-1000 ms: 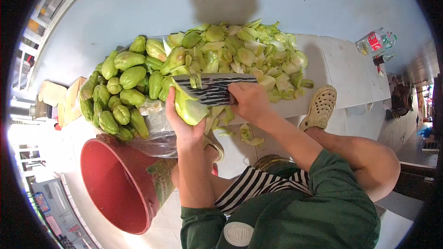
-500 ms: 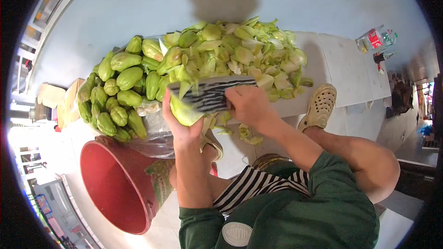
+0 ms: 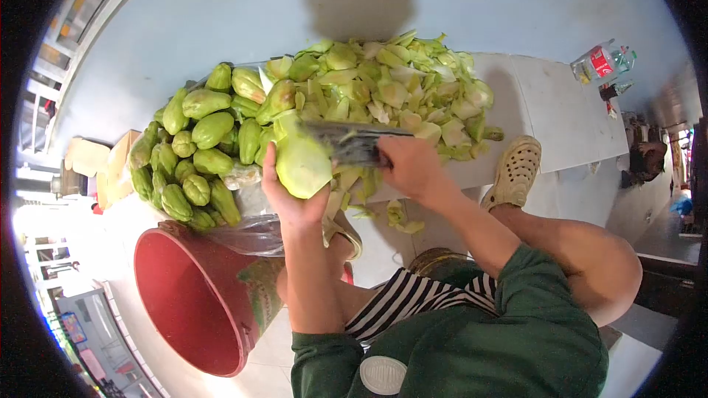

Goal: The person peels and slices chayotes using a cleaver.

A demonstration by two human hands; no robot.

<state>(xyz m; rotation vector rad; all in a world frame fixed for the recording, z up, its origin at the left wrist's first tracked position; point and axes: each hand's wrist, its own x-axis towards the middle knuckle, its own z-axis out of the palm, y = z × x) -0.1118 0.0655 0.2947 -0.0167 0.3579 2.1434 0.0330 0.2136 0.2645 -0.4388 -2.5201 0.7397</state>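
In my left hand (image 3: 296,210) rests a pale green, partly peeled chayote (image 3: 304,168), with my fingers wrapped round its underside. My right hand (image 3: 414,168) is closed at the near end of a broad-bladed knife (image 3: 354,144); its handle is hidden in my fist. The blade is blurred by motion and lies against or very close to the chayote's upper right side. Right behind the knife spreads a heap of cut green peelings (image 3: 398,92). Whole chayotes (image 3: 210,129) are piled to the left of it.
A red bucket (image 3: 184,302) lies tilted at the lower left, beside clear plastic film (image 3: 247,236). Fallen peelings (image 3: 398,217) lie on the floor near my feet in tan clogs (image 3: 518,166). Plastic bottles (image 3: 601,63) stand at the far right by the wall.
The blade has turned from showing its striped flat face to a narrower, darker view. More of the chayote's pale surface faces me, and both hands have shifted slightly right.
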